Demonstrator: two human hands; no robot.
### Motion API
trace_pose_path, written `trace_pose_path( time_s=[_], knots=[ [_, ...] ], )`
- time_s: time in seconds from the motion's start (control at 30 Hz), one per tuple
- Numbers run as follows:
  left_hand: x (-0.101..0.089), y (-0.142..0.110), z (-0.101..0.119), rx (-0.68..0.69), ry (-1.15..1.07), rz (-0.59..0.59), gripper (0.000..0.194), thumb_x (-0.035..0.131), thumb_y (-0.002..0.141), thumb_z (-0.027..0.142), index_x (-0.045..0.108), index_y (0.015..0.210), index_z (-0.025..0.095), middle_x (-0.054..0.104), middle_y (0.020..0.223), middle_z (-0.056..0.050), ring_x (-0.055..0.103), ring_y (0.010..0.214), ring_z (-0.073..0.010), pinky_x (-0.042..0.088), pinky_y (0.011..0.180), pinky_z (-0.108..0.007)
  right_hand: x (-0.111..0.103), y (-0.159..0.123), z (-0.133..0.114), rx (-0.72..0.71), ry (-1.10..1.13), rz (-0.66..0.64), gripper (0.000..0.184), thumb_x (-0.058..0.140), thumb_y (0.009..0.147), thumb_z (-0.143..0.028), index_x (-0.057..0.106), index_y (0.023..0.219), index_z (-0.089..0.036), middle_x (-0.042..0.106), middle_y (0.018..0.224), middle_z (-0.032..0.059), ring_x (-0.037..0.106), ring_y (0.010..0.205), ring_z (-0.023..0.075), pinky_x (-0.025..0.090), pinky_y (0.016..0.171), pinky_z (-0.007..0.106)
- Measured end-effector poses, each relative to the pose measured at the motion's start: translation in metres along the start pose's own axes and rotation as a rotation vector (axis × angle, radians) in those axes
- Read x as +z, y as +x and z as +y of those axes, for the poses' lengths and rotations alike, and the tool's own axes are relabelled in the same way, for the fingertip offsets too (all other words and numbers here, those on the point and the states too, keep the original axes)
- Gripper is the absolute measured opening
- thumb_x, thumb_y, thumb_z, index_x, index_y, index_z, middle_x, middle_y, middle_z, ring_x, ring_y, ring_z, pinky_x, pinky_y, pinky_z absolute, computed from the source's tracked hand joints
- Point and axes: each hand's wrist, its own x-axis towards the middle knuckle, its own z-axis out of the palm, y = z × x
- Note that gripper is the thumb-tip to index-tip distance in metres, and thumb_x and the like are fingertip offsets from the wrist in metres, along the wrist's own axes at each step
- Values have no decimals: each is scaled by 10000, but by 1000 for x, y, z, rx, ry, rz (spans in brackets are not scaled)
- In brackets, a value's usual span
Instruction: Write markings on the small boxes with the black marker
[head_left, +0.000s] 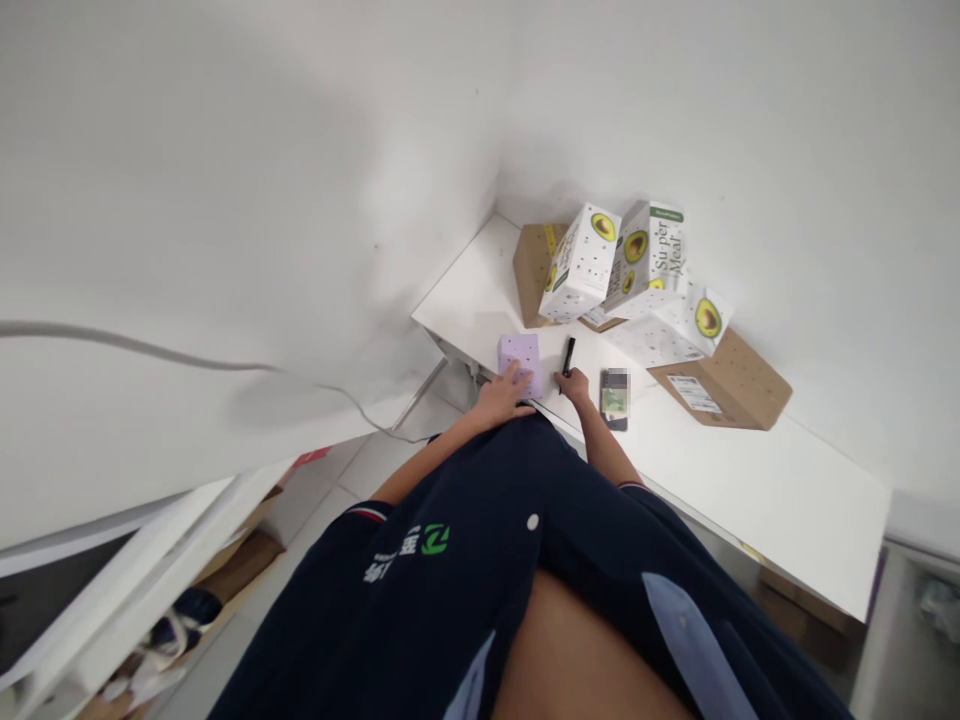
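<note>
By the worktop's (pixel 810 500) near edge, the right hand (pixel 574 385) grips a pen (pixel 570 352) beside the lilac box (pixel 517 350) under the left hand's (pixel 500 398) spread fingers.

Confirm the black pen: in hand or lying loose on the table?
In hand: the right hand grips the black pen, much of its length sticking out past the grip. Cannot tell whether it is capped.

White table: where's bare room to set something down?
Largest: the table's right end, past the right brown box. Smaller: the left corner, left of the purple box. Crowded: the back, with avocado boxes; only a narrow gap separates pen and dark flat item.
</note>
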Motion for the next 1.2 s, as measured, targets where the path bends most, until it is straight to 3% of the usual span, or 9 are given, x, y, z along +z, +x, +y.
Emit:
trace_pose_path(
  time_s=[0.07, 0.2, 0.33, 0.47, 0.6, 0.77, 0.97, 1.1, 1.2],
  knots=[
    [2, 0, 0, 21, 23, -31, 800, 670, 898, 587, 381, 1597, 328, 232, 1712, -137, 546, 1324, -421, 523, 1016, -522, 5, 3, 0, 4, -34, 10, 274, 726, 773, -251, 490, 632, -253, 560, 541, -3, 660, 743, 225, 465, 720, 281],
    [-3, -1, 2, 0, 63, -32, 681, 637, 951, 420, 397, 1585, 360, 265, 1699, -108, 556, 1305, -390, 523, 1014, -507, 8, 2, 5, 9, -45, 20, 148, 689, 840, -324, 609, 863, -201, 671, 687, 33, 677, 771, 224, 488, 759, 292],
    [-8, -4, 4, -1, 82, -21, 635, 590, 972, 348, 409, 1581, 341, 282, 1692, -110, 586, 1265, -372, 544, 963, -484, -9, -6, 24, -31, -81, 138, 311, 597, 911, -375, 622, 1112, -138, 735, 996, 140, 686, 978, 267, 491, 916, 356],
    [-7, -7, 4, 11, 79, 12, 624, 575, 977, 315, 419, 1581, 314, 303, 1692, -111, 591, 1257, -359, 533, 969, -458, -34, -17, 52, 27, -262, 358, 579, 646, 896, -425, 535, 1374, -117, 550, 1430, 247, 510, 1335, 370, 406, 1098, 485],
    [-5, -6, 1, -17, 88, 67, 578, 508, 1002, 284, 433, 1575, 283, 301, 1704, -98, 587, 1253, -340, 538, 962, -446, -44, -26, 77, 257, -320, 284, 959, 739, 822, -556, 310, 1569, -136, 332, 1618, 256, 374, 1448, 422, 361, 1151, 548],
    [-4, -2, -2, -29, 90, 74, 566, 491, 1019, 311, 424, 1581, 301, 295, 1710, -87, 599, 1244, -330, 546, 965, -440, -43, -28, 91, 289, -320, 222, 867, 643, 891, -558, 308, 1564, -128, 385, 1580, 245, 403, 1434, 392, 400, 1123, 520],
    [-5, -2, -1, -33, 91, 87, 583, 513, 1006, 332, 429, 1582, 310, 317, 1697, -103, 626, 1214, -333, 550, 974, -460, -47, -31, 77, 320, -300, 231, 813, 685, 841, -528, 397, 1522, -191, 492, 1471, 239, 488, 1363, 397, 445, 1068, 538],
    [-8, -3, 0, -25, 99, 89, 574, 497, 1011, 334, 430, 1581, 303, 315, 1699, -101, 638, 1199, -324, 555, 960, -446, -44, -48, 60, 347, 202, 135, 679, 684, 810, -509, 511, 1399, -219, 673, 1173, 146, 661, 1087, 293, 558, 898, 429],
    [-9, -3, 1, -32, 106, 92, 572, 492, 1013, 337, 427, 1580, 309, 325, 1692, -104, 641, 1196, -322, 552, 959, -440, -46, -69, 46, 332, 769, -164, 473, 574, 847, -588, 616, 1149, -226, 685, 854, 55, 670, 766, 220, 597, 723, 385]
  ],
)
